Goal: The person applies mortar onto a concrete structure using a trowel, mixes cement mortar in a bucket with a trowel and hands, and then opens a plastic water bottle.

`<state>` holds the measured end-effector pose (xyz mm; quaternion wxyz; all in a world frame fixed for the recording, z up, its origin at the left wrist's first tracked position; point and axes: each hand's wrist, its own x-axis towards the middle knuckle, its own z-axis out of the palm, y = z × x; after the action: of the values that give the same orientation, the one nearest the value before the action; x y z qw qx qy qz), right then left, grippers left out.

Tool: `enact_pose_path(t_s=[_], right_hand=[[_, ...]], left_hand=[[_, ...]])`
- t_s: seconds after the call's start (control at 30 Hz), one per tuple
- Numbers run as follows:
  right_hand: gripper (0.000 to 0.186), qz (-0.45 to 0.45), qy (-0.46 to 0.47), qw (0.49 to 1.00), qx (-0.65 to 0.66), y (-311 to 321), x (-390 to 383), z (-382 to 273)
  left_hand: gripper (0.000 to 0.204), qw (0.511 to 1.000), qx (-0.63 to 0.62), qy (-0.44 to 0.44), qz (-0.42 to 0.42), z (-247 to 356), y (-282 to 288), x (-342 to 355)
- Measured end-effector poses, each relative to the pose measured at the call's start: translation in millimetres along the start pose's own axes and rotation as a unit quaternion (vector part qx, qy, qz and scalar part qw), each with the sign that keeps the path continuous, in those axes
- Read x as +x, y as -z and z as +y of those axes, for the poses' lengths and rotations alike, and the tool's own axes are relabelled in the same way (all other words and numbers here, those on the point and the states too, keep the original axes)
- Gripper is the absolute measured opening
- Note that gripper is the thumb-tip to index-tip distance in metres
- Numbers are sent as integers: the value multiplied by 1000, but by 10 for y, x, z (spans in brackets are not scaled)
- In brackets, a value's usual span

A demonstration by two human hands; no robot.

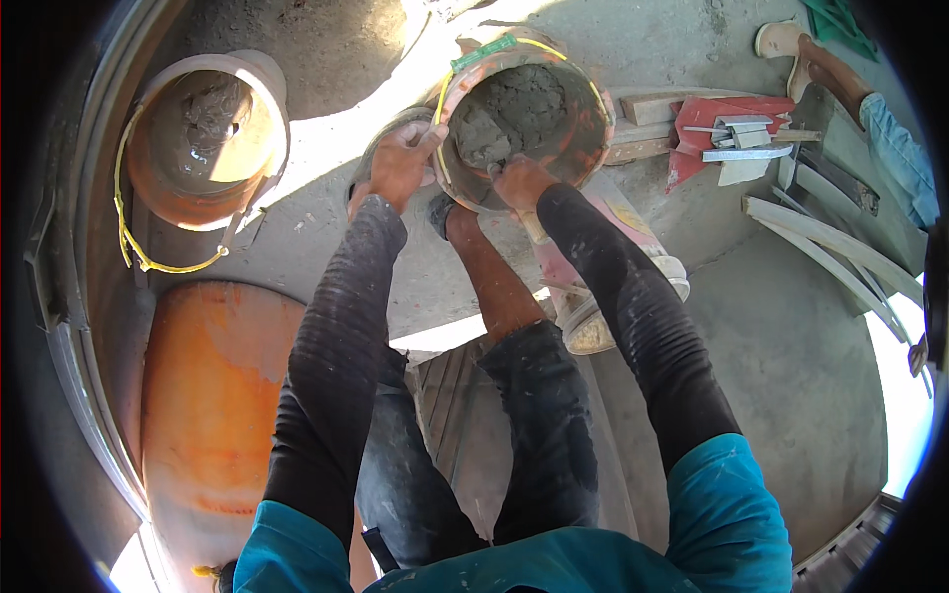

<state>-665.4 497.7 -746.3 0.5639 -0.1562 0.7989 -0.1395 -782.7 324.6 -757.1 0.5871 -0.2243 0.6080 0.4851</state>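
In front of me stands a bucket [583, 158] with wet grey mortar [529, 97] inside. Its yellow wire handle has a green grip [483, 52] and lies against the far rim. My left hand [400, 168] is closed on the bucket's left rim. My right hand [521, 183] reaches over the near rim, its fingers wrapped round a trowel. The trowel's blade [481, 138] is coated in mortar and rests in the mix; the hand hides most of its handle. Beneath my left hand shows part of a dark rounded thing [368, 158] whose kind I cannot make out.
Another bucket [148, 148] with a yellow handle and wet residue stands at far left. Near it is a large orange drum [217, 395]. Wood pieces [643, 133], metal offcuts on a red sheet [692, 128] and curved strips [830, 232] lie right. Another person's leg [900, 148] shows far right.
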Motion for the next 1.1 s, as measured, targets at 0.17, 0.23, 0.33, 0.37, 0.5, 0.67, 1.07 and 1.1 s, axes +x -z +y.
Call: enact_pose_path(t_s=[0.17, 0.23, 0.33, 0.37, 0.5, 0.67, 1.07, 1.1], right_hand=[[38, -21, -233, 946, 224, 216, -879, -56], [41, 26, -259, 938, 227, 293, -1340, -42], [48, 124, -295, 897, 304, 86, -1571, -206], [49, 162, -315, 872, 339, -87, -1533, -320], [49, 205, -342, 843, 360, -987, -1153, -654], [52, 238, -332, 817, 408, -817, -1272, -761], [50, 461, -273, 697, 477, 171, -3513, -873], [50, 473, -288, 691, 464, 86, -3675, -855]], left_hand=[[43, 980, 189, -59, 30, -124, 342, 46], [36, 976, 209, -61, 34, -34, 237, 48], [44, 979, 202, 9, -17, 3, 163, 219], [44, 978, 208, 2, -15, 44, 103, 185], [49, 985, 86, -127, -84, 15, -388, -43], [70, 934, 270, -225, 60, 6, -704, -456], [46, 983, -16, -129, 130, 1284, -929, -2530], [46, 980, -30, -142, 135, 1433, -1010, -2680]])
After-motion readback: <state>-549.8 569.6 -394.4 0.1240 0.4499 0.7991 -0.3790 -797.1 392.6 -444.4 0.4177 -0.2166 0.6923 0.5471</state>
